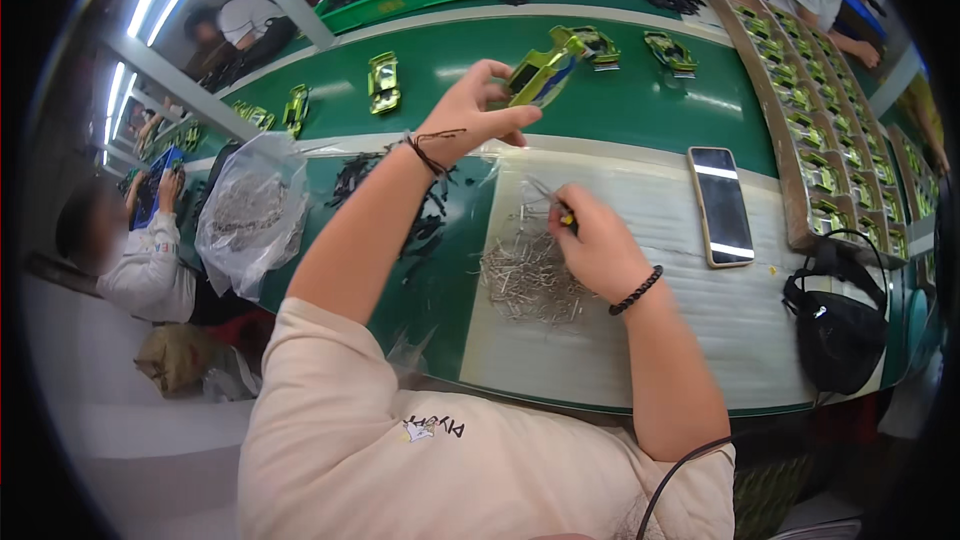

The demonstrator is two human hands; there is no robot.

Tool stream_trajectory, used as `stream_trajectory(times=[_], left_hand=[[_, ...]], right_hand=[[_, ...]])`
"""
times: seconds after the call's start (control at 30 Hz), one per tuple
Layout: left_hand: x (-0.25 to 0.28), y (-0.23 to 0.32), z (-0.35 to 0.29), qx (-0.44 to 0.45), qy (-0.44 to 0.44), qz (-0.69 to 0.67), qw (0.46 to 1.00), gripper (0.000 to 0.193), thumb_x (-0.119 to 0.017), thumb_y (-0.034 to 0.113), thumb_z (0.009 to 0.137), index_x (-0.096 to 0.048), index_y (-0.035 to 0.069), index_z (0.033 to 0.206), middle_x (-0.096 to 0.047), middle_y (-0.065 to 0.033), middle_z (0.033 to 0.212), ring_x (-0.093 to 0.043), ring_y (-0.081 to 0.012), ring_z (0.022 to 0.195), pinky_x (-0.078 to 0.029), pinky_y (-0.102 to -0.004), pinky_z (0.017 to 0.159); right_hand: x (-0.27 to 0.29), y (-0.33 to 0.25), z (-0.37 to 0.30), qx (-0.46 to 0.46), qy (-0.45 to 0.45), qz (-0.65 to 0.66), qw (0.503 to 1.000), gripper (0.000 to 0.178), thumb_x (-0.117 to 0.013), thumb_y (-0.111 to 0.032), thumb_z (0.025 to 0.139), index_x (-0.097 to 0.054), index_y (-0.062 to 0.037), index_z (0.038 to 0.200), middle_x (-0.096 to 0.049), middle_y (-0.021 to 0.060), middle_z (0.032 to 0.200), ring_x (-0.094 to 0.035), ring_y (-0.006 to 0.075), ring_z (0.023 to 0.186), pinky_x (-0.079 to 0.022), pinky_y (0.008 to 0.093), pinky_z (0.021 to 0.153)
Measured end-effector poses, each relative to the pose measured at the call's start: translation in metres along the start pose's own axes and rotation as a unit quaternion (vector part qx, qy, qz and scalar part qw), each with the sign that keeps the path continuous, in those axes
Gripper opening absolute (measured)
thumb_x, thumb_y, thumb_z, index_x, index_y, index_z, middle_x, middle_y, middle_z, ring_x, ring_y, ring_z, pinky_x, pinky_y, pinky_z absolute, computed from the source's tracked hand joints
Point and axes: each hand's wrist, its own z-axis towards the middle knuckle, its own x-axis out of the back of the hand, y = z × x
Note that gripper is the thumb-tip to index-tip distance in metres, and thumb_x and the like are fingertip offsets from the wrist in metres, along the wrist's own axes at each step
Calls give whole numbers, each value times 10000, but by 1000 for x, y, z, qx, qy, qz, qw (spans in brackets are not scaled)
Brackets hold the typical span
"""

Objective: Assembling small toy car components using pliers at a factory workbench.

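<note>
My left hand (472, 112) is raised over the edge of the green belt, its thumb and fingers around a lime-green toy car body (540, 78), which is tilted. Lower and to the right, my right hand (597, 245) grips a slim metal tool like tweezers (543, 190), with black and yellow showing at the fingers. Its tips are near a loose pile of thin metal pins (530, 278) on a pale, film-covered mat (640, 360). Small black parts (425, 225) are scattered left of the mat.
Several green car bodies (384, 83) sit along the belt (450, 50). A phone (720, 205), a black pouch (843, 335) and a cardboard tray (790, 180) of car bodies are on the right. A clear bag (250, 210) of pins lies left. Co-workers sit across and at left.
</note>
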Motion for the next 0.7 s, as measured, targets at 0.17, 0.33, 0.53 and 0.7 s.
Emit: stream_trajectory(times=[0.17, 0.33, 0.53, 0.7], left_hand=[[-26, 19, -77, -38, -44, -247, 967, 581, -692, 102, 839, -401, 53, 1339, -609, -89, 975, -674, -213, 822, -552, -330, 757], [-28, 2, -100, -9, -61, -215, 975, 669, -731, -1, 777, -389, 31, 1352, -619, -133, 989, -677, -244, 841, -579, -399, 765], [-29, -53, -77, -88, 41, -359, 928, 508, -705, 96, 877, -413, 64, 1291, -618, -93, 998, -681, -213, 793, -576, -368, 677], [-37, -60, -69, -49, 52, -294, 953, 599, -771, 80, 835, -395, 88, 1301, -609, -113, 1071, -681, -219, 779, -588, -379, 606]], right_hand=[[21, -3, 4, 3, -17, 18, 1000, 138, -624, 18, 841, -518, -10, 924, -612, 160, 860, -602, 328, 779, -470, 392, 682], [36, -12, 7, -138, 35, 228, 963, 200, -680, 4, 835, -499, -72, 874, -595, 1, 842, -568, 93, 765, -443, 260, 630], [30, -30, 2, -202, 97, 379, 898, 244, -671, -4, 857, -465, -126, 898, -602, 7, 891, -598, 118, 809, -464, 243, 657], [19, -37, 2, -176, 115, 433, 876, 255, -673, 11, 868, -453, -116, 889, -601, 29, 928, -626, 158, 871, -509, 272, 716]])
